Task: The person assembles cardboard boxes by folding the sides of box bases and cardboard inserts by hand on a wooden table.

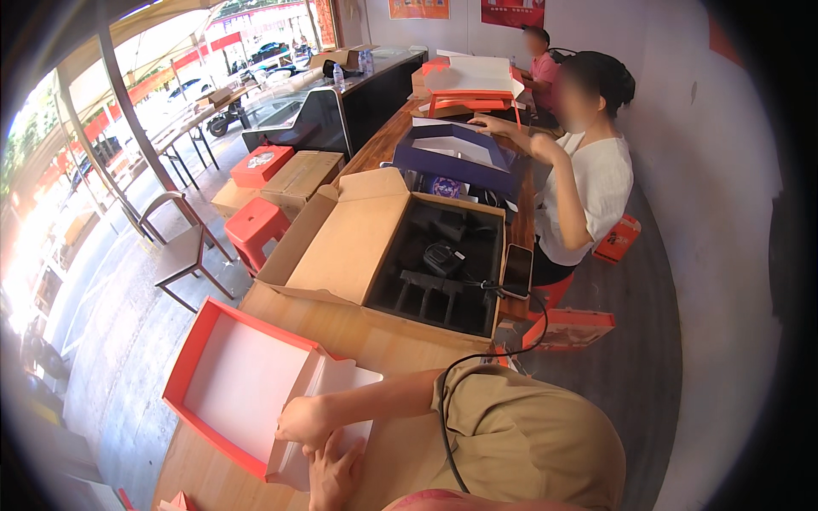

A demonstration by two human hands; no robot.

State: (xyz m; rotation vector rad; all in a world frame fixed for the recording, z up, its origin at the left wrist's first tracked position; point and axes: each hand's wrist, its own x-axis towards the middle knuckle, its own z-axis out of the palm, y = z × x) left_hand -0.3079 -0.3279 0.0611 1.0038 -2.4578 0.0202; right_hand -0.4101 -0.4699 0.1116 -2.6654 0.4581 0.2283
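Note:
A shallow red cardboard box [189, 375] with a white inside lies unfolded on the wooden table in front of me. My right hand [305, 422] reaches in from the right and is closed at the fold between the tray part and the flap; its fingertips are partly hidden. Just below it, my left hand [334, 475] comes up from the lower edge with its fingers apart, lying against the white flap [336, 379]. The two hands almost touch.
Beyond is an open brown carton [341, 243] with black foam holding a black device [443, 258]. A phone [517, 271] lies beside it. A co-worker [588, 170] handles a dark blue box [456, 153]. A red stool [257, 232] and chair [181, 247] stand left. A black cable [443, 409] crosses my sleeve.

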